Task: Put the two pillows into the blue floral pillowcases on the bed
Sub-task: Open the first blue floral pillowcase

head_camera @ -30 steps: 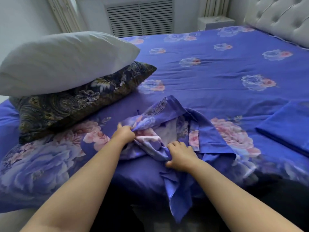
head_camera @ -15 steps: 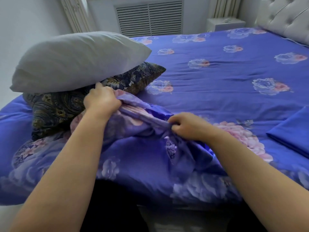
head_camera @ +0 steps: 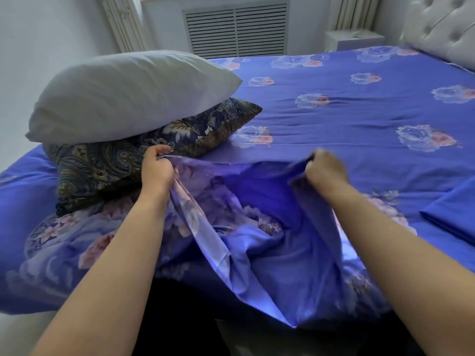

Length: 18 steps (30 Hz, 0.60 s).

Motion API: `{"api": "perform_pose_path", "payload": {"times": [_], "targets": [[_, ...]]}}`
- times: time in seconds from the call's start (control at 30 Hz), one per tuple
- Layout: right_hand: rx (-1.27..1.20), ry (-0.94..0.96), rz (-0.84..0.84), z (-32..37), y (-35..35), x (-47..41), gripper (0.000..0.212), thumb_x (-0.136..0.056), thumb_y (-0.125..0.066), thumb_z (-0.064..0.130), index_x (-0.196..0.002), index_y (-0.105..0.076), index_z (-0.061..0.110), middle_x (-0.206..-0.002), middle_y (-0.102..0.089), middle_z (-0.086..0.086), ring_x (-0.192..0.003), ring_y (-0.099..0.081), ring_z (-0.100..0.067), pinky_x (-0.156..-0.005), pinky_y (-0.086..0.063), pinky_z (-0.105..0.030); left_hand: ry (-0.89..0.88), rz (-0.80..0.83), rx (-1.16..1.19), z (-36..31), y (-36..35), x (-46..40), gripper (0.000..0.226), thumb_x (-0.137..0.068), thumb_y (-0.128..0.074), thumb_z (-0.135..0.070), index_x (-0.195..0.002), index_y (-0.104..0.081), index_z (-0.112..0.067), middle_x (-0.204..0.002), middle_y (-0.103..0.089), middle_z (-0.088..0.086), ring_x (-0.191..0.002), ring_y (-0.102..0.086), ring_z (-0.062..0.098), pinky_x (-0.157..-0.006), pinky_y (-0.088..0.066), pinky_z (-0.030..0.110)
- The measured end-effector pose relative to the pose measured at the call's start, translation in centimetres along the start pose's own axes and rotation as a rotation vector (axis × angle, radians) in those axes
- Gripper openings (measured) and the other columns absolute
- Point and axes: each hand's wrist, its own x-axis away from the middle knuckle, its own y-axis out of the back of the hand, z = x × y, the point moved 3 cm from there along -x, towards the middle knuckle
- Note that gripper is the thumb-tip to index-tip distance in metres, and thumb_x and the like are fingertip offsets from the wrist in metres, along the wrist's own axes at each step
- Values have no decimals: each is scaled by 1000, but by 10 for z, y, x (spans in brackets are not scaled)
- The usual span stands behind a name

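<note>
Both grips clench the pillowcase hem: our left hand and right hand spread its mouth above the bed. Two stacked pillows lie just left, nearest our left hand, long axes running left-right.
</note>
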Motion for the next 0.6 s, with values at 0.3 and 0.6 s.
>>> {"api": "perform_pose_path", "payload": {"times": [0.3, 0.6], "targets": [[83, 460, 552, 48, -83, 41, 79, -77, -59, 63, -142, -33, 26, -154, -17, -9, -141, -23, -29, -112, -27, -43, 138, 230, -117, 39, -18, 5, 35, -77, -43, 6, -81, -69, -16, -81, -64, 11, -75, -59, 22, -68, -47, 27], [267, 432, 656, 58, -93, 48, 51, -91, -45, 57, -115, -58, 14, -119, -61, -9, -104, -57, -27, -76, -40, -31, -458, 39, -745, 15, -1, 13, 65, -70, -77, -44, -125, -53, -20, -144, -27, 12, -127, -30, 37, -109, -25, 40]]}}
